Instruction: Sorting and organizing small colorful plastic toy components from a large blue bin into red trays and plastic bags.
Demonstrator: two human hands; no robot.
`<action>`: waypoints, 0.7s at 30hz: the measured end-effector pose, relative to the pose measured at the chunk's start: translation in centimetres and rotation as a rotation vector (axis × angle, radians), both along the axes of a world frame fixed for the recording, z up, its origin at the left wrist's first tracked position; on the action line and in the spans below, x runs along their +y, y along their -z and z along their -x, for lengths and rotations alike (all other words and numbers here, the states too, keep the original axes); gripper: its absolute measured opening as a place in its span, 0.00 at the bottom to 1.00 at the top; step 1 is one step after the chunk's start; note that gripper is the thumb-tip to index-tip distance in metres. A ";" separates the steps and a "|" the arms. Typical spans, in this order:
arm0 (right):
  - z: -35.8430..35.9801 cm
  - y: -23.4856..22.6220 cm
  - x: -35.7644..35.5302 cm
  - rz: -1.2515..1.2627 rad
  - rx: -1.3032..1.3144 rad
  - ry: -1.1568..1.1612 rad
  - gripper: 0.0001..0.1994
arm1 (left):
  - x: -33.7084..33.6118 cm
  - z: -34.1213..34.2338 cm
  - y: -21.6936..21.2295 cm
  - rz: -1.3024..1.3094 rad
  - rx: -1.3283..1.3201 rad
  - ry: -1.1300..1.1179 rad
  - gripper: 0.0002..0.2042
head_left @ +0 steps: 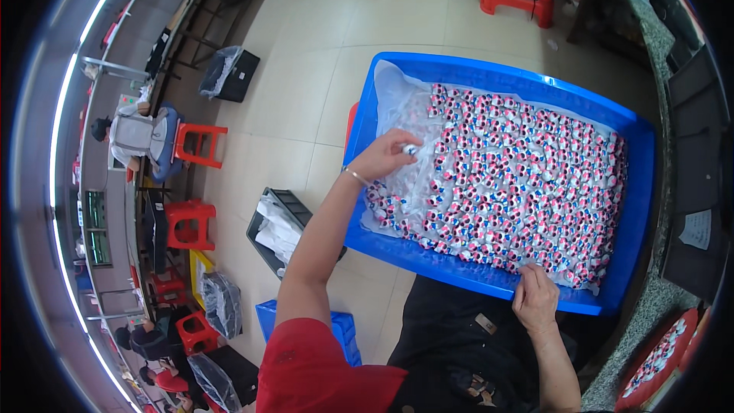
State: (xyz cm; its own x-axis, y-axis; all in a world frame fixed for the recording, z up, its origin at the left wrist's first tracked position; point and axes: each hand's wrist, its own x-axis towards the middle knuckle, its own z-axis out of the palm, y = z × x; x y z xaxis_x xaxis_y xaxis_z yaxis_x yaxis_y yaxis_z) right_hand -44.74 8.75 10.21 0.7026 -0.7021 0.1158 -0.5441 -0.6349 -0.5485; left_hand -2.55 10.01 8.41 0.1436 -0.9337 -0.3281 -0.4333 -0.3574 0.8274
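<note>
A large blue plastic tray stands in front of me, lined with thin clear plastic sheet. Rows of small white, pink and blue skull-like pieces cover most of it. Over the left part, where the plastic lies bare, my left hand pinches one small white piece with dark spots between thumb and fingertips. A few more pieces lie below that hand, in the near left corner. My right hand is curled over the tray's near rim, its fingertips beside the closest pieces.
Right of the tray runs a speckled stone counter with a red round tray of similar pieces. A dark crate and a blue crate stand on the floor at left. Red stools and a seated person line the far-left workbench.
</note>
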 end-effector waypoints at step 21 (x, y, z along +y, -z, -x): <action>0.0 0.2 0.0 -0.037 0.029 -0.005 0.13 | -7.6 0.1 6.7 0.079 -0.062 -0.345 0.11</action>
State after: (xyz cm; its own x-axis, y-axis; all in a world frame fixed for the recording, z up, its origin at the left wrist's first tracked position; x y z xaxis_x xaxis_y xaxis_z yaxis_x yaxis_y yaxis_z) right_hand -44.79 8.71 9.96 0.7088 -0.7021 0.0691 -0.5572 -0.6171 -0.5556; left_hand -2.61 2.44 1.75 0.4725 -0.8488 -0.2372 -0.3486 -0.4272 0.8343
